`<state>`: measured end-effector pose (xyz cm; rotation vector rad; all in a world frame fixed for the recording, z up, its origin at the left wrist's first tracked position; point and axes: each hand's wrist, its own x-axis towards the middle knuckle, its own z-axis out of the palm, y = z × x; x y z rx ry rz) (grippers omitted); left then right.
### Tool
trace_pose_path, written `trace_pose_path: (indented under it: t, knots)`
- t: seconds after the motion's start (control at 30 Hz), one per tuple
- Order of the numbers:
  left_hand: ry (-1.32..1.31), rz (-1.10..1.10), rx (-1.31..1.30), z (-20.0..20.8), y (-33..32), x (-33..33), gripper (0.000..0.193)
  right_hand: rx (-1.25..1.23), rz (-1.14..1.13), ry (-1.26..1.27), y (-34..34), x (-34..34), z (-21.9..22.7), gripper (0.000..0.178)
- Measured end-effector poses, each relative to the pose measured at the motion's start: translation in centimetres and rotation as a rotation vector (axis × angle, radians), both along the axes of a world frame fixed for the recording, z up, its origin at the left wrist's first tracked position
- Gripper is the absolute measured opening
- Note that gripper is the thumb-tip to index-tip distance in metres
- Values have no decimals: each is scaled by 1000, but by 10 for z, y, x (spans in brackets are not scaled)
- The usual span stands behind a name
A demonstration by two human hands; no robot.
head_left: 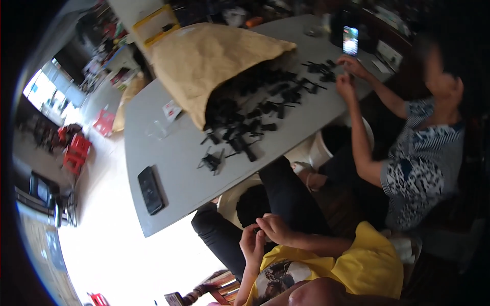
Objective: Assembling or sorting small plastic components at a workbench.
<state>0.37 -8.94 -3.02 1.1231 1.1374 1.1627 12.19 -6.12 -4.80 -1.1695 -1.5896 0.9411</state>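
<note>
My left hand point(252, 246) and my right hand point(276, 229) meet above my lap, fingers bent and pinched together. Whatever lies between the fingertips is too small or hidden to make out. Just beyond them, between my black-trousered legs, stands a pale bucket point(224, 204) holding a mass of black pieces point(253, 205). On the grey table point(178, 148) ahead, small black plastic parts point(265, 109) with thin prongs are spread in a loose pile. They spill from the mouth of a large brown sack point(204, 58) lying on its side. One cluster of parts point(211, 162) sits nearer the table's front edge.
A dark phone point(150, 190) lies on the table's left. To the right, a co-worker point(418, 148) sits with both hands point(349, 76) raised near a lit phone point(350, 41). Another white bucket point(365, 135) stands beside them. Red stools point(77, 153) are on the floor far left.
</note>
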Motion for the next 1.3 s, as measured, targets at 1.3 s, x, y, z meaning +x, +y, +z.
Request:
trace_pose_path:
  t: [1.3]
  knots:
    - [-395, -272, -59, -53, 9, -18, 15, -141, 191, -230, -4, 24, -30, 27]
